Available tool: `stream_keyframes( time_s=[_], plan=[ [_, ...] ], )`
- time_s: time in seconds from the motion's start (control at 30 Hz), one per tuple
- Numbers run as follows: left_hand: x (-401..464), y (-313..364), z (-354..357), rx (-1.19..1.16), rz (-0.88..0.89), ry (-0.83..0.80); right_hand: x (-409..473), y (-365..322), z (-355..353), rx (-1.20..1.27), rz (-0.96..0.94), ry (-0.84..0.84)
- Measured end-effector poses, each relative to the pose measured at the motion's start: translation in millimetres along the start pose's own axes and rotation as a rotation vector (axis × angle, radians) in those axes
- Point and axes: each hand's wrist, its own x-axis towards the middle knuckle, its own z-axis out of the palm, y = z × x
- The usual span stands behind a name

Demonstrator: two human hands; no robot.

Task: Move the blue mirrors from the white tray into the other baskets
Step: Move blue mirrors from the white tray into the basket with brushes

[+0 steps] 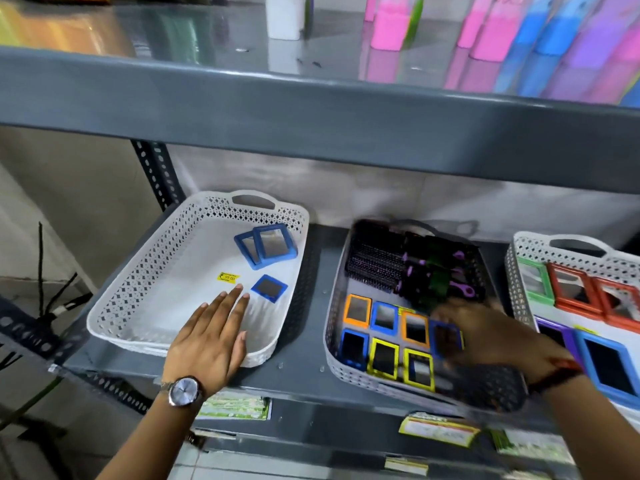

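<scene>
At the left of the grey metal shelf (301, 372) sits the white perforated plastic tray (138, 292). Three blue-framed small mirrors lie in it: two overlapping ones (266, 245) near its far right corner, and a single smaller one (269, 288) nearer, just right of a yellow price sticker (228, 277) on the tray floor. The left hand (211, 337), a silver wristwatch (183, 391) on its wrist, lies flat with fingers spread and empty over the tray's near right part, fingertips just short of the single mirror. Right of the tray stands a grey perforated basket (334, 358) with black hairbrushes (381, 261) at its far end and orange, blue and yellow framed mirrors in rows nearer. The right hand (485, 337), blurred, hangs over this basket touching a blue-framed mirror (445, 337); whether it grips it I cannot tell. At the far right, another white basket (519, 258) holds green, red, purple and blue framed mirrors.
</scene>
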Motion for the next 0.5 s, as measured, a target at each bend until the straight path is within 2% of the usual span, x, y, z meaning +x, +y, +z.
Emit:
stream_keyframes(
  time_s=[0.1, 0.5],
  plan=[
    [0, 0, -1, 0.007, -0.009, -0.027, -11, 4, 19, -0.095, 0.048, -0.073],
    [-2, 2, -6, -0.003, -0.03, -0.037, -20, 0, 42, -0.026, 0.089, -0.128]
  ],
)
